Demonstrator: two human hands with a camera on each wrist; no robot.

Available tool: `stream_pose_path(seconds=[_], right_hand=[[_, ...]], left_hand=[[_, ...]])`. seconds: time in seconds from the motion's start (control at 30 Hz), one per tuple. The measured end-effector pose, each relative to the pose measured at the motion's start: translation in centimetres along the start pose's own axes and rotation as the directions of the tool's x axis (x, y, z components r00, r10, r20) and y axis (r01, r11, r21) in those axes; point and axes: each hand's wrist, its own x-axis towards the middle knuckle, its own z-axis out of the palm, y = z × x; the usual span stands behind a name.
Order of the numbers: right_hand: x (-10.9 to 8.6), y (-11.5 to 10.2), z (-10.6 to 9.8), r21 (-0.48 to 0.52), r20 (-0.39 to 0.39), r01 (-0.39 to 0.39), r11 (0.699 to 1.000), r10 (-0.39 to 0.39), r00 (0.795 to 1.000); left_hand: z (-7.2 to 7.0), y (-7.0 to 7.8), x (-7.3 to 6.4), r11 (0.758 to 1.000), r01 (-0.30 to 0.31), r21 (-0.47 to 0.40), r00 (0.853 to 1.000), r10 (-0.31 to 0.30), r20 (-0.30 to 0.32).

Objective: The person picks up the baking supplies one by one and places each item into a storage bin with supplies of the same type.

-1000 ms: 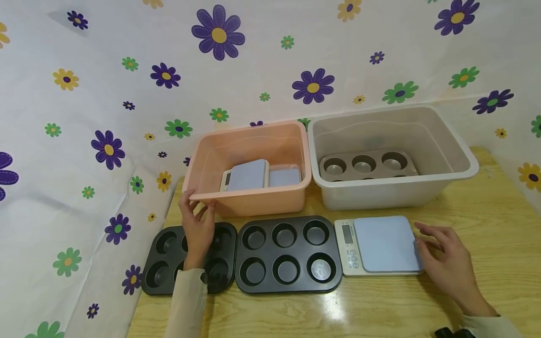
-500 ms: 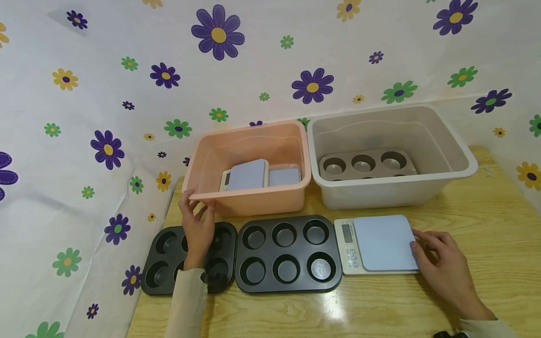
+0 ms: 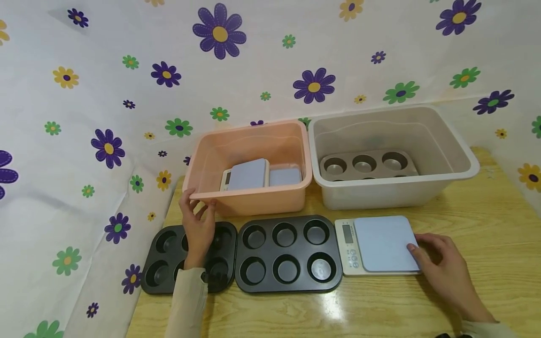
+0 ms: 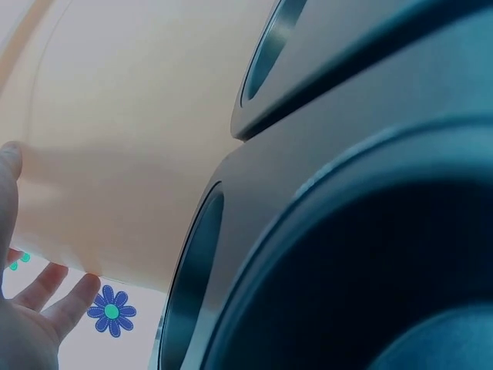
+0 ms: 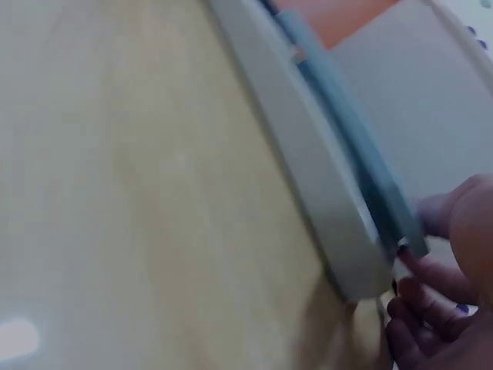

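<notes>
At the front left corner of a peach plastic bin point(image 3: 262, 202), my left hand point(image 3: 198, 234) grips the rim, fingers over the edge and thumb against the front wall. My right hand point(image 3: 450, 272) pinches the right end of a white kitchen scale point(image 3: 384, 244) with a pale blue plate. In the right wrist view, the thumb lies on top of the plate point(image 5: 347, 123) and the other fingers curl at the scale's end. Left of the scale lies a dark muffin tin point(image 3: 285, 253). A second dark muffin tin point(image 3: 158, 256) is partly hidden under my left forearm.
Two more kitchen scales, one tilted point(image 3: 249, 173) against a flat one point(image 3: 285, 176), are inside the peach bin. Beside it stands a beige bin point(image 3: 389, 192) with a brown muffin tin point(image 3: 367, 164). A flower-patterned sheet point(image 3: 253, 61) hangs behind the wooden table point(image 3: 270, 314).
My right hand has moved left onto the scale's right end, with the thumb now on the plate. My left hand keeps its grip on the bin's corner.
</notes>
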Motion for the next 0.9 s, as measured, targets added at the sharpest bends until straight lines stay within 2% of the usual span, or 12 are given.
stream_pose_path(seconds=[0.17, 0.33, 0.53, 0.7, 0.8, 0.9], right_hand=[[0.4, -0.2, -0.7, 0.036, 0.089, -0.110, 0.993, 0.106, 0.990], [0.8, -0.4, -1.0, 0.132, 0.145, -0.173, 0.976, 0.153, 0.977], [1.0, -0.2, -1.2, 0.226, 0.175, -0.164, 0.960, 0.126, 0.977], [0.9, 0.1, -1.2, 0.270, 0.175, -0.090, 0.959, 0.043, 0.984], [0.9, 0.1, -1.4, 0.286, 0.209, -0.064, 0.956, 0.003, 0.978], [1.0, 0.2, -1.9, 0.301, 0.259, -0.088, 0.949, 0.007, 0.966]], left_hand=[[0.0, -0.1, -0.2, 1.000, 0.000, 0.000, 1.000, 0.000, 0.002], [0.0, -0.2, -0.1, 1.000, -0.008, 0.008, 1.000, 0.008, -0.001], [0.0, -0.4, 0.1, 0.999, -0.022, 0.026, 1.000, 0.022, -0.002], [0.0, -0.5, 0.1, 0.999, -0.023, 0.027, 1.000, 0.022, 0.004], [-0.1, -0.5, 0.1, 0.999, -0.022, 0.026, 1.000, 0.022, 0.003], [-0.1, -0.5, 0.1, 0.999, -0.021, 0.028, 1.000, 0.021, 0.002]])
